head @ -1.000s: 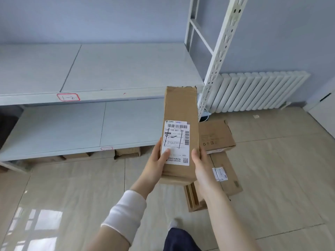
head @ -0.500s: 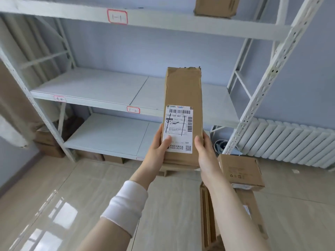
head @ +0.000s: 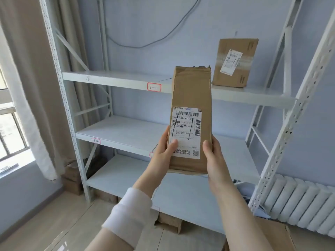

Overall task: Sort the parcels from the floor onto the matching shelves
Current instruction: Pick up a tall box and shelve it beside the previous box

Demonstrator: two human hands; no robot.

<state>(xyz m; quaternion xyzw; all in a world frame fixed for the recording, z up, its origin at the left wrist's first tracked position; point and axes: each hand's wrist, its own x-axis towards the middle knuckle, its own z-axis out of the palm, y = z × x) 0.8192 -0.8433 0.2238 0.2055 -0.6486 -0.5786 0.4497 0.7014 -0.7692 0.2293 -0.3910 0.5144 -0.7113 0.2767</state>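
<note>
A person holds a tall brown parcel [head: 191, 98] upright before white shelving, the left hand [head: 164, 149] gripping its lower left edge with the thumb on the shipping label [head: 185, 132], the right hand [head: 214, 156] clasping the lower right edge. On the top shelf [head: 116, 79], near its right end, stands a second parcel [head: 234, 63], right of a red-bordered tag [head: 154, 87].

parcel [head: 191, 91]: matt brown cardboard, paper label | shelf [head: 116, 79]: smooth white-painted metal | floor [head: 54, 223]: glossy tile
</note>
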